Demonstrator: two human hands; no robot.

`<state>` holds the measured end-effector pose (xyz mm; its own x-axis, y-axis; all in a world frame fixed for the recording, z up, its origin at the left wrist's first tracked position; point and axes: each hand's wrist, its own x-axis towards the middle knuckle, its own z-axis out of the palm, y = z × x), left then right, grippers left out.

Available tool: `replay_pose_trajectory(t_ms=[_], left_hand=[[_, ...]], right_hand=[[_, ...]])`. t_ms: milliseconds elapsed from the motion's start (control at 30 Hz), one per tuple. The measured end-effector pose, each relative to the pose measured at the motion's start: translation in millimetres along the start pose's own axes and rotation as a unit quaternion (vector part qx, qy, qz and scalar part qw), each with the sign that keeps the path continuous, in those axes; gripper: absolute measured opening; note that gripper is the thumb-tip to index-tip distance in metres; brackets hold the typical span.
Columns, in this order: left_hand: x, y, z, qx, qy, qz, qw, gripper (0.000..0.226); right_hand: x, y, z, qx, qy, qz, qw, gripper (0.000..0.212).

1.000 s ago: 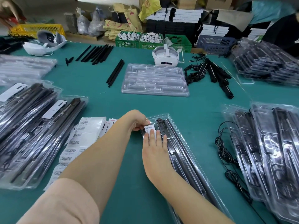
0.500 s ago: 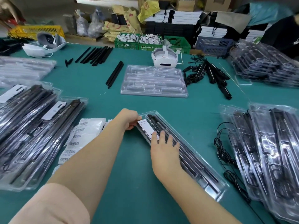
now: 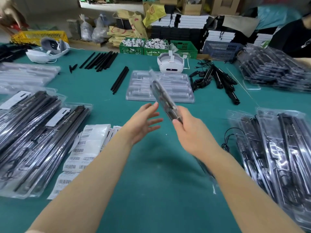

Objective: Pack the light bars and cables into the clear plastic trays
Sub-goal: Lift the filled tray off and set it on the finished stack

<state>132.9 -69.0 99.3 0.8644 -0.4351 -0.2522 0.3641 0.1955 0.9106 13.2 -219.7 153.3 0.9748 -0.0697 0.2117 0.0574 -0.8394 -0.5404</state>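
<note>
Clear packed tray (image 3: 162, 96), right hand (image 3: 193, 132) gripping

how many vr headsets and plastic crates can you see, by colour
white VR headsets: 2 (left headset, centre headset)
green crates: 3
yellow crate: 1
blue-grey crate: 1
total: 7

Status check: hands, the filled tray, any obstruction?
Right hand grips filled clear plastic tray, lifted off the green table. Left hand open beside it. Nothing in the way.
</note>
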Motion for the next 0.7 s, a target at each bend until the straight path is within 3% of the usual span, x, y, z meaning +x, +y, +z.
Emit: replay_pose_trajectory(t_ms=[133,267,333,400,500,600,700], left_hand=[[-17,-19,9,-0.020,-0.078,0.021,0.997,0.067],[-21,-22,5,0.004,-0.072,0.014,0.997,0.055],[-21,-28,4,0.028,-0.043,-0.010,0.999,0.049],[-21,-35,4,0.095,0.028,-0.014,0.995,0.053],[-21,-46,-2,0.223,0.090,-0.004,0.971,0.059],[-24,-49,-11,0.401,0.113,0.011,0.909,0.047],[-33,-38,-26,0.512,0.164,0.089,0.838,0.029]], right_hand=[[12,2,-20,0.216,0.012,0.050,0.975,0.015],[16,26,-19,0.430,0.017,0.179,0.885,0.015],[10,37,-4,0.406,0.015,0.219,0.887,0.020],[4,50,18,0.311,0.015,0.239,0.920,0.028],[-7,69,49,0.189,-0.001,0.261,0.947,0.062],[-11,75,72,0.145,-0.002,0.256,0.956,0.061],[-12,79,87,0.052,0.015,0.254,0.966,0.053]])
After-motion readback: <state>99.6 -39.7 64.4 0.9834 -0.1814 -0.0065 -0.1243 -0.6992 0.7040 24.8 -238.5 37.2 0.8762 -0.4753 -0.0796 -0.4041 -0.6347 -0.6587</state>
